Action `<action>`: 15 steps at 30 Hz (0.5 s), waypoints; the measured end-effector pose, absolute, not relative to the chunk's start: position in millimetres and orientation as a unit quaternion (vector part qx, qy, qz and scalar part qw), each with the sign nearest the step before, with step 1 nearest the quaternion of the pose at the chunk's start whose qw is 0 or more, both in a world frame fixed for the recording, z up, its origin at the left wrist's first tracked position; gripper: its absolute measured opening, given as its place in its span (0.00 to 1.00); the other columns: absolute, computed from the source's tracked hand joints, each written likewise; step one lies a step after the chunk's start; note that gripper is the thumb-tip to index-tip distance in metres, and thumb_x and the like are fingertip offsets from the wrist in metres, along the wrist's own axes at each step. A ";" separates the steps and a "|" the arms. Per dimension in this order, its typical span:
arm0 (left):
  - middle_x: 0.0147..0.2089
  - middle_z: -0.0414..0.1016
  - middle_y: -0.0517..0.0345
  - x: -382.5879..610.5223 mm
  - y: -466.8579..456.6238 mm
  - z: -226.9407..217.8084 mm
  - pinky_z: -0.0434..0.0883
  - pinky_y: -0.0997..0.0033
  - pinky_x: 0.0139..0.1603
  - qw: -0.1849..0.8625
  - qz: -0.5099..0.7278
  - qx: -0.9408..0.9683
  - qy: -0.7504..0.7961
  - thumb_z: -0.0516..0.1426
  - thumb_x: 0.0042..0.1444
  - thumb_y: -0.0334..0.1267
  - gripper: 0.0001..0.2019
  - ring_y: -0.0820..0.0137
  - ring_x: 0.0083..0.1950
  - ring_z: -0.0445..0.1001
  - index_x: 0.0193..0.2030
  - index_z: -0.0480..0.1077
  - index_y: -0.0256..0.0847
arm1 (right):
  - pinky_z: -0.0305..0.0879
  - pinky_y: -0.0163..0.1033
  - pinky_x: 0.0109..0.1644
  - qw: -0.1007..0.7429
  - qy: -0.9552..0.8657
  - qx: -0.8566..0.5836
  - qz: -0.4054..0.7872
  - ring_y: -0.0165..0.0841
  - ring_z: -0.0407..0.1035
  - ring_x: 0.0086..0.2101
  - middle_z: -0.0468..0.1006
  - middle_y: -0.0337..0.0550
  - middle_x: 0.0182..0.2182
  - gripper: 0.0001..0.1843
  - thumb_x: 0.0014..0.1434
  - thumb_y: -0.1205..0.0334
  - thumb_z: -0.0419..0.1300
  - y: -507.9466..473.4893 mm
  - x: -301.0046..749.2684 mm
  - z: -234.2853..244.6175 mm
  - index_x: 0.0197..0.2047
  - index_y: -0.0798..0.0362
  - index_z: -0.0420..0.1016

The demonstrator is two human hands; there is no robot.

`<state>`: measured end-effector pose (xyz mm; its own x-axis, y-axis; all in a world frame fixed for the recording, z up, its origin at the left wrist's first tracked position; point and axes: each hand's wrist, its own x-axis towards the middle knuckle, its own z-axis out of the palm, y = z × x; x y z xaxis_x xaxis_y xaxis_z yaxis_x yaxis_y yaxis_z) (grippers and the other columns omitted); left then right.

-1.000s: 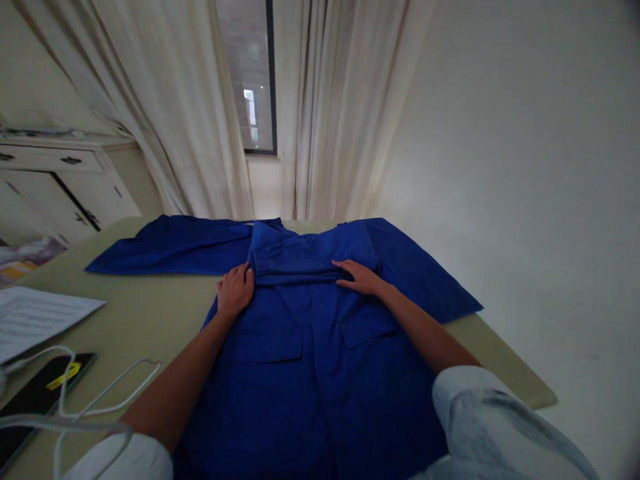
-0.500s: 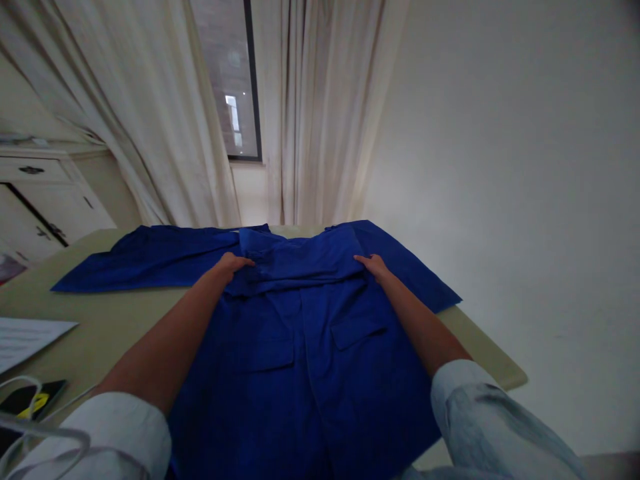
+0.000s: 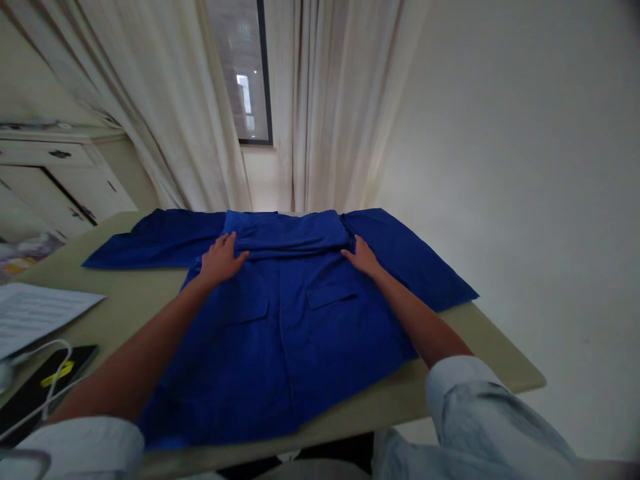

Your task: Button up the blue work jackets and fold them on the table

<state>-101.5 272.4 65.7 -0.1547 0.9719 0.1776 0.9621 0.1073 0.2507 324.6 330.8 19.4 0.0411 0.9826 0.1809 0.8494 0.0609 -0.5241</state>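
Observation:
A blue long-sleeved jacket (image 3: pixel 320 333) lies spread on the table, its hem towards me and two flap pockets facing up. Its top part is folded over into a band across the far end, and the sleeves stretch out to either side. My left hand (image 3: pixel 223 259) rests on the cloth at the left end of the fold, fingers apart. At the fold's right end, my right hand (image 3: pixel 363 255) touches the fabric with thumb and fingers spread. Neither hand grips the jacket.
The pale green table (image 3: pixel 500 353) ends at the right, near a white wall (image 3: pixel 530 167). On the left lie printed paper (image 3: pixel 45 313), a dark flat item with a yellow mark (image 3: pixel 30 400) and a white cable (image 3: pixel 55 393). Behind are curtains (image 3: pixel 345 100) and a white cabinet (image 3: pixel 65 180).
Both hands have let go of the folded cloth and opened. The jacket has been drawn down flat, so its hem and the table's front edge now show. The view has shifted slightly.

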 end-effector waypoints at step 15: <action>0.75 0.66 0.52 -149.0 -40.3 -31.5 0.65 0.43 0.69 0.003 0.075 0.768 0.636 0.61 0.56 0.62 0.42 0.46 0.72 0.68 0.76 0.62 0.57 | 0.78 0.52 0.49 0.279 -0.597 -0.714 0.237 0.44 0.79 0.39 0.81 0.48 0.43 0.42 0.57 0.35 0.64 58.5 419.5 -13.7 0.67 0.50 0.66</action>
